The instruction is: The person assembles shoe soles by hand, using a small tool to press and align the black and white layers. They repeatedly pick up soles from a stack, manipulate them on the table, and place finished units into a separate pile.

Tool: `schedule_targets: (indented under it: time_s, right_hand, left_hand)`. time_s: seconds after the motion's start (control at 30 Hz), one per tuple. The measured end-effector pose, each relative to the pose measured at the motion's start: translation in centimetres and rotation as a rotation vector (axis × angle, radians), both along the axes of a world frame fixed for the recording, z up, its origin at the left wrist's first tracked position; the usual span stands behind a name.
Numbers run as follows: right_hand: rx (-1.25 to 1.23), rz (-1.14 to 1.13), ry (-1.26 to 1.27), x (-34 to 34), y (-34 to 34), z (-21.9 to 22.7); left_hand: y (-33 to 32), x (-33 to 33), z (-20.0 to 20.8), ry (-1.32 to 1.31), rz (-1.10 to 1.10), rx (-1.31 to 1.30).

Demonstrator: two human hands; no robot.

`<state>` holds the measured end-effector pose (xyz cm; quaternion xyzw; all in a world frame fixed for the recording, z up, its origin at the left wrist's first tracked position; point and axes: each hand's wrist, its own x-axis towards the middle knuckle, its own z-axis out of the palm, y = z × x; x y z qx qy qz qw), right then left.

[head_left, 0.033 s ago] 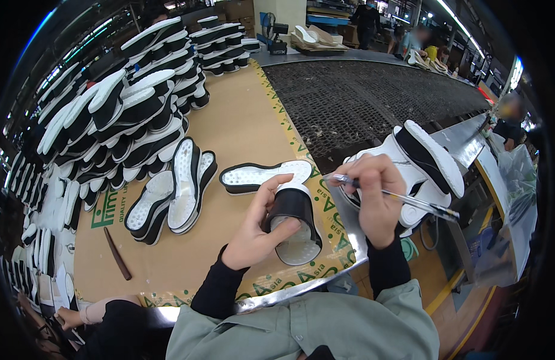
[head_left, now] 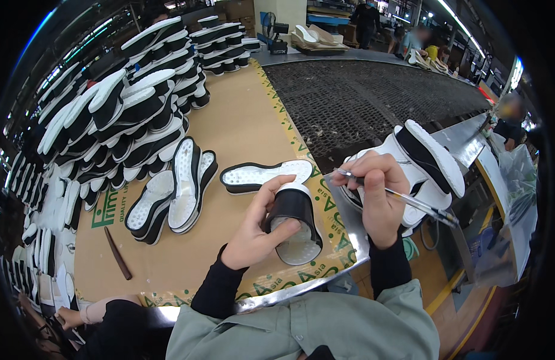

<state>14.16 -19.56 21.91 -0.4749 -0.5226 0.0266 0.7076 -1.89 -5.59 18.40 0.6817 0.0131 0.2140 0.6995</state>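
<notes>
My left hand (head_left: pixel 259 234) grips a black and white shoe sole (head_left: pixel 291 205), held end-on toward me with the thumb pressed inside its hollow end. To its right, my right hand (head_left: pixel 379 198) is closed around a clear-barrelled pen (head_left: pixel 418 206) that slants down to the right. The pen is apart from the sole. Behind the held sole lies another shoe sole (head_left: pixel 253 177) on the cardboard. A pair of soles (head_left: pixel 185 186) leans together farther left, their dimpled white insides showing. Several white and black soles (head_left: pixel 430 157) are stacked beyond my right hand.
Tall piles of soles (head_left: pixel 133 108) stand at the left on the cardboard-covered table (head_left: pixel 229 120). A brown tapered stick (head_left: pixel 117 253) lies at the near left. Beyond the table runs a dark mesh conveyor (head_left: pixel 373 90). Another person's hand (head_left: pixel 69 318) shows at the lower left.
The pen in my right hand has shifted and turned slightly as the fingers moved. My left hand and the held sole have stayed nearly still.
</notes>
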Motion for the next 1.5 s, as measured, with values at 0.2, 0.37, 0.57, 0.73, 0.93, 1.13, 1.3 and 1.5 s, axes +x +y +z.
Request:
schedule_targets:
  time_s: [0.2,0.37,0.57,0.73,0.93,1.13,1.3,1.5]
  right_hand:
    - [-0.218,0.107,0.097,-2.2,-0.9,1.7]
    - [-0.212,0.062,-0.072,-1.6,-0.5,1.7]
    - [-0.214,0.043,-0.221,-1.9,0.0,2.4]
    - [-0.25,0.01,-0.333,-2.3,0.0,2.9]
    - [-0.228,-0.027,-0.427,-2.5,0.1,2.6]
    - [-0.093,-0.09,-0.459,-2.6,0.9,2.2]
    - [-0.136,-0.09,-0.386,-2.8,0.7,2.0]
    - [-0.158,-0.079,-0.375,-2.5,0.7,2.0]
  left_hand:
    - [-0.5,-0.3,0.6,0.005,0.038,0.063]
    - [-1.1,-0.3,0.9,-0.051,0.084,0.129]
    - [-2.1,-0.4,1.1,-0.067,0.117,0.144]
    - [-2.0,-0.6,1.2,-0.043,0.102,0.19]
    - [-2.1,-0.5,1.1,-0.04,0.109,0.196]
    - [-2.2,-0.4,1.0,-0.06,0.13,0.169]
    - [-2.1,-0.4,0.9,-0.074,0.145,0.16]
    - [-1.9,-0.5,0.9,-0.075,0.126,0.129]
